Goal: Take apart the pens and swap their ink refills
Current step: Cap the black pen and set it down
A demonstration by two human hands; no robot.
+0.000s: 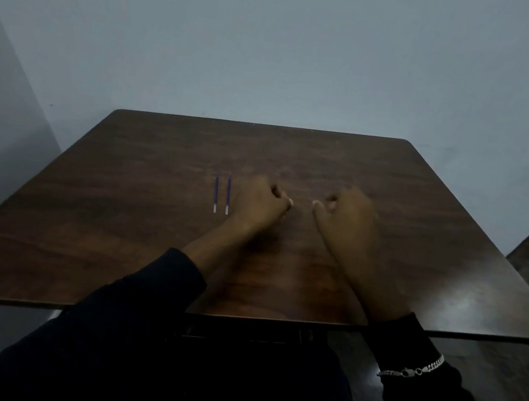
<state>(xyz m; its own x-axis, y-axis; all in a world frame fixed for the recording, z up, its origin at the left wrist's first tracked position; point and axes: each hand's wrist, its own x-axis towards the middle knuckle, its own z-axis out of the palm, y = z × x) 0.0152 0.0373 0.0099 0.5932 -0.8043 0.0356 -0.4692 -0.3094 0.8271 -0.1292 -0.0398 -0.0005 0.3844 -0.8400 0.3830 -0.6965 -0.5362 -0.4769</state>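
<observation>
A pale, matte wall (280, 47) filled the upper half of the view, and against it stood a dark wood-grain table (115, 211) with rounded far corners and a glossy patch of reflected light near its right edge. Dark sleeves (119, 323) reached over the near edge, and a silver chain bracelet (413, 369) lay across the right one. The left hand (259, 203) and the right hand (347, 213) rested near the table's middle, close together but apart, each loosely curled with thumb tip pointing toward the other; the picture was too dim and blurred to tell whether either pinched anything. Just left of the left hand, two thin refills (222, 193) lay parallel on the bare wood, side by side without touching, straight blue-violet rods with pale near ends. Nothing lay between them and the hands.
</observation>
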